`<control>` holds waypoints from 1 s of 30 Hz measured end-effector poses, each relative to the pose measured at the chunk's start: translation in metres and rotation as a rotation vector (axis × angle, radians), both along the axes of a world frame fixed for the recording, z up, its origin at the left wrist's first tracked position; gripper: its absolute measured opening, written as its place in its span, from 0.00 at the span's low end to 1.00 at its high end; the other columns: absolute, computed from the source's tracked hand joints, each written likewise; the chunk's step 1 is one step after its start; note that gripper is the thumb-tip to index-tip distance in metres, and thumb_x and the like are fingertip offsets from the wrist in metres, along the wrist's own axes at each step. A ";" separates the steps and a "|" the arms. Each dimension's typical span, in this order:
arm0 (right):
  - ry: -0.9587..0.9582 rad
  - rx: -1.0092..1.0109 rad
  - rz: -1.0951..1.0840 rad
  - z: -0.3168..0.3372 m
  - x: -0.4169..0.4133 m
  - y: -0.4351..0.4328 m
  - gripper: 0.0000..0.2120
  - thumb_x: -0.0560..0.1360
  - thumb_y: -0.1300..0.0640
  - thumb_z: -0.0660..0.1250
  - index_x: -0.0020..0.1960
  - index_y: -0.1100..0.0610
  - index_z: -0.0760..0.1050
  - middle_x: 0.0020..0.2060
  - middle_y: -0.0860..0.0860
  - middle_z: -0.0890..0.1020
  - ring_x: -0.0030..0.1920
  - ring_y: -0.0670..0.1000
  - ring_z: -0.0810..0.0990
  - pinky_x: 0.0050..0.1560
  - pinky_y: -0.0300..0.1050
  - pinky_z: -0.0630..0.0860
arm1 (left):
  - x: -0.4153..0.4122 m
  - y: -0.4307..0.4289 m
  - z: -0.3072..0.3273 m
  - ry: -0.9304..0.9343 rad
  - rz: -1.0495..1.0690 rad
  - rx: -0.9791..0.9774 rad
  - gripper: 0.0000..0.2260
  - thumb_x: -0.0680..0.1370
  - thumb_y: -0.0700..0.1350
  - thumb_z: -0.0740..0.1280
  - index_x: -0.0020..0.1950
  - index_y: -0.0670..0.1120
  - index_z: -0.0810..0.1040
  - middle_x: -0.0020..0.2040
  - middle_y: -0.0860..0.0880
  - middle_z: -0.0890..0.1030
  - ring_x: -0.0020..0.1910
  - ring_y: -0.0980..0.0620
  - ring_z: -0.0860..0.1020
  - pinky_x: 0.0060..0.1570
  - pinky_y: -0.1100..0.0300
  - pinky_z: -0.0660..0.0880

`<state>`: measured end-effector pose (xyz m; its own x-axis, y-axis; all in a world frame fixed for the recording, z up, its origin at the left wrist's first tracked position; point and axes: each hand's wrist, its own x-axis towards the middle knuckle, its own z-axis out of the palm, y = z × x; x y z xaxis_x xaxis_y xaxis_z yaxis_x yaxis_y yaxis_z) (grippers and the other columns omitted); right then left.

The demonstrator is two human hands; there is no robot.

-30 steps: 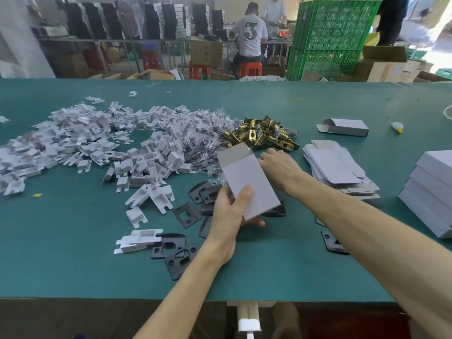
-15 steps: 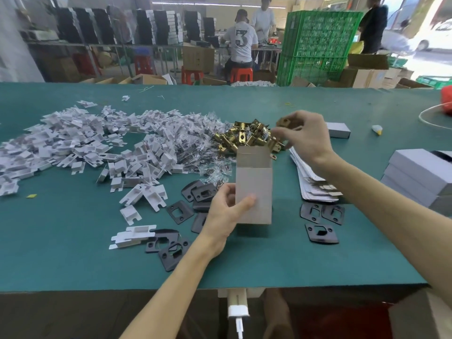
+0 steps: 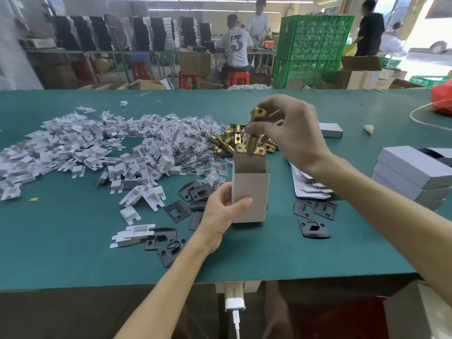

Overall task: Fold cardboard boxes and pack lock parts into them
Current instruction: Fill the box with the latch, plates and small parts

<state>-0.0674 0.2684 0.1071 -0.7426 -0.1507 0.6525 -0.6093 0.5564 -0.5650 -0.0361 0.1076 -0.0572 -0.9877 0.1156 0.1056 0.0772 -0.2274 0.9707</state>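
Currently, step judged to be loading: one box (image 3: 250, 192) was already erected and the first lock part was being brought to its mouth.

Left hand (image 3: 222, 211): closed around the box, thumb laid across the near face and fingers wrapped behind the left wall. The box was held upright with its top open and the rear flap standing up. Its base appeared to rest on the table (image 3: 73, 241), though contact could not be confirmed.

Right hand (image 3: 288, 133): closed in a pinch on a brass latch part (image 3: 253, 143), fingers curled round its middle. A drilled plate end showed above the fingertips and the barrel end hung below them. The part was located directly under the right hand and just above the box mouth, not yet inside it. Relative to the left hand, it was above and slightly beyond.

Next move, as judged: the barrel would need to be lined up with the narrow opening and lowered straight, clear of the raised flap, with the box kept steady by the left hand.

Other stock noted: brass pile (image 3: 227, 140) just beyond the box, to the left of the right hand; black plates (image 3: 314, 209) beneath the right forearm; flat blanks (image 3: 308, 187) beside them; white inserts (image 3: 97, 148) well left of the left hand.
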 end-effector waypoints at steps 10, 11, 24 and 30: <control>-0.092 0.291 0.064 -0.019 0.003 -0.002 0.15 0.71 0.57 0.79 0.56 0.58 0.81 0.41 0.52 0.83 0.41 0.53 0.81 0.48 0.53 0.79 | -0.001 0.000 -0.001 0.000 -0.028 0.016 0.21 0.71 0.44 0.77 0.63 0.47 0.78 0.56 0.48 0.86 0.55 0.50 0.84 0.50 0.60 0.81; -0.098 0.311 0.069 -0.020 0.002 -0.002 0.14 0.71 0.56 0.79 0.55 0.57 0.81 0.40 0.52 0.83 0.41 0.53 0.81 0.47 0.53 0.80 | -0.001 0.000 -0.001 -0.001 -0.026 0.023 0.22 0.71 0.44 0.77 0.63 0.46 0.78 0.55 0.48 0.86 0.55 0.50 0.84 0.50 0.60 0.81; -0.184 0.602 0.138 -0.030 0.009 -0.009 0.04 0.77 0.55 0.73 0.43 0.48 0.83 0.37 0.42 0.80 0.40 0.46 0.78 0.41 0.44 0.75 | -0.001 -0.001 -0.001 0.049 -0.100 0.030 0.20 0.72 0.40 0.79 0.63 0.49 0.81 0.58 0.44 0.86 0.59 0.44 0.83 0.55 0.54 0.82; -0.167 0.767 0.098 -0.030 0.017 -0.012 0.09 0.82 0.54 0.66 0.50 0.55 0.83 0.45 0.50 0.81 0.46 0.55 0.79 0.43 0.48 0.73 | -0.002 -0.001 -0.002 0.052 -0.105 0.022 0.19 0.73 0.39 0.79 0.62 0.49 0.82 0.57 0.44 0.86 0.57 0.46 0.84 0.54 0.54 0.82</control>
